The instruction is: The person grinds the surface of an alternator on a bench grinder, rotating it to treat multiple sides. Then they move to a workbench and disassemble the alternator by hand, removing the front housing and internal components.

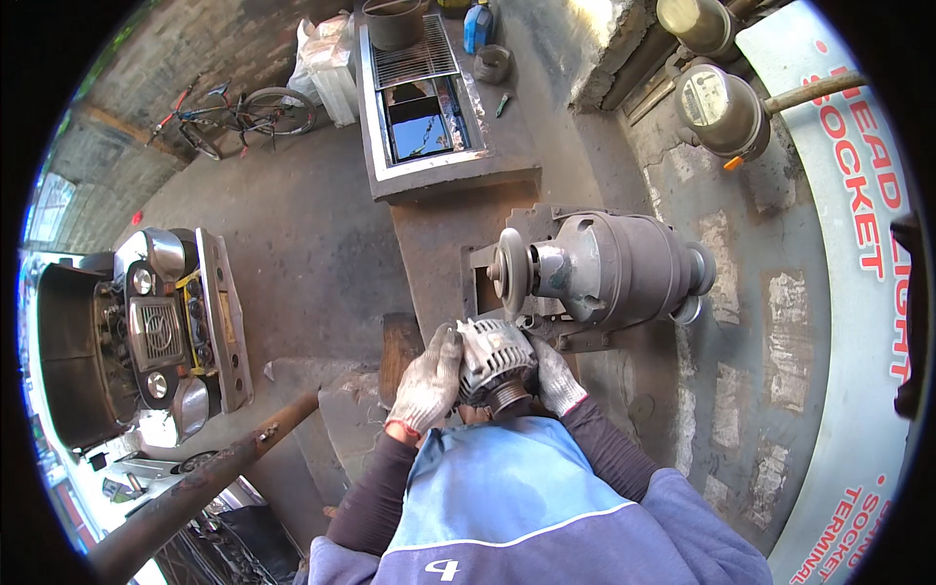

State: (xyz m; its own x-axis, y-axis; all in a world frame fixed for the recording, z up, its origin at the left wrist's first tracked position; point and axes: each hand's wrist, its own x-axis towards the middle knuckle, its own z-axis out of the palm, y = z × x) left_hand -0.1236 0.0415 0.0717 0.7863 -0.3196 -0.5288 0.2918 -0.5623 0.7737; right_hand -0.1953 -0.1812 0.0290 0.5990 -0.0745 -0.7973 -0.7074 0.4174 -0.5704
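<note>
Large red capitals run down the white sign at three o'clock, smaller ones at four, and a white letter-like mark sits on the blue shirt at six.

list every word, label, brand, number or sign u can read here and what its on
I won't copy wording out, but here is where it stands:
White sign: large red capitals, running sideways, readable in part.
Blue shirt: one white letter-like mark.
Round meter: dial markings, too small to read.
Alternator: no lettering I can make out.
</note>
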